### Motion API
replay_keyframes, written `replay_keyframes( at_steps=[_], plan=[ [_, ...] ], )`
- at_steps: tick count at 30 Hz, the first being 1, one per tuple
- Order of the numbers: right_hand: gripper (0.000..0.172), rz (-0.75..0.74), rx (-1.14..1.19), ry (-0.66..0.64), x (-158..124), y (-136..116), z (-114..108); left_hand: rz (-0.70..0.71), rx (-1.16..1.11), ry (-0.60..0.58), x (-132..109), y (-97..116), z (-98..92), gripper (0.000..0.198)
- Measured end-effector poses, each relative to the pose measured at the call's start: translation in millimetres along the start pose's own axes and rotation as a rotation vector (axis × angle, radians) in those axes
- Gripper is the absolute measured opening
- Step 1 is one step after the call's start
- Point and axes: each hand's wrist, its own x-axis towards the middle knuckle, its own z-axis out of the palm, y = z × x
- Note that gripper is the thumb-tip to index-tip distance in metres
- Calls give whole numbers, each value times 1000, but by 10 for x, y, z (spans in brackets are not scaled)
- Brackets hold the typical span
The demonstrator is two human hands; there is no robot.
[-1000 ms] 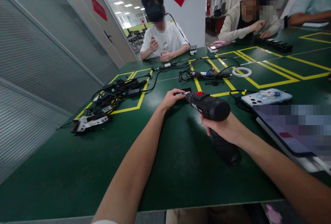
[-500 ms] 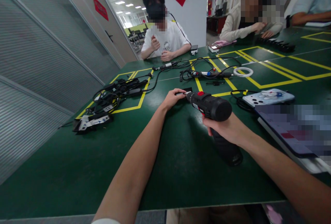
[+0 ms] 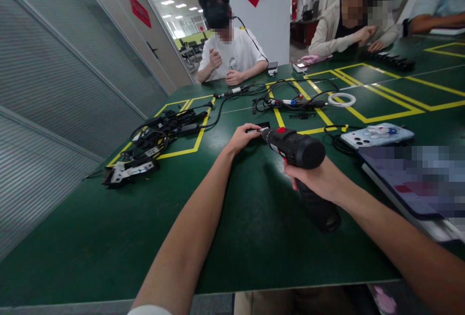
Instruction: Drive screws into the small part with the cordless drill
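Observation:
My right hand is wrapped round the grip of a black and red cordless drill, which points forward and to the left. The drill's tip meets a small part at my left hand's fingertips. My left hand lies low over the table, its fingers closed on a small dark piece with a light edge. Most of that piece is hidden behind the fingers and the drill's chuck, so its kind cannot be made out.
Tangled black cables and adapters lie to the left. Beyond my hands are a pen-like corded tool and a white ring. A phone and a tablet-like device sit at right. Across the green table, a person is seated.
My hands and the drill have kept nearly the same place. The whole view has shifted very slightly.

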Motion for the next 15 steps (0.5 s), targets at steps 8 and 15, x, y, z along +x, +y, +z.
replay_keyframes(
  at_steps=[8,15],
  plan=[
    [4,-16,0,-6,7,4,-9,-18,-16,8,1,28,7,32],
    [7,43,-47,-15,-6,-30,-29,-4,-3,4,-6,22,-1,33]
  ],
)
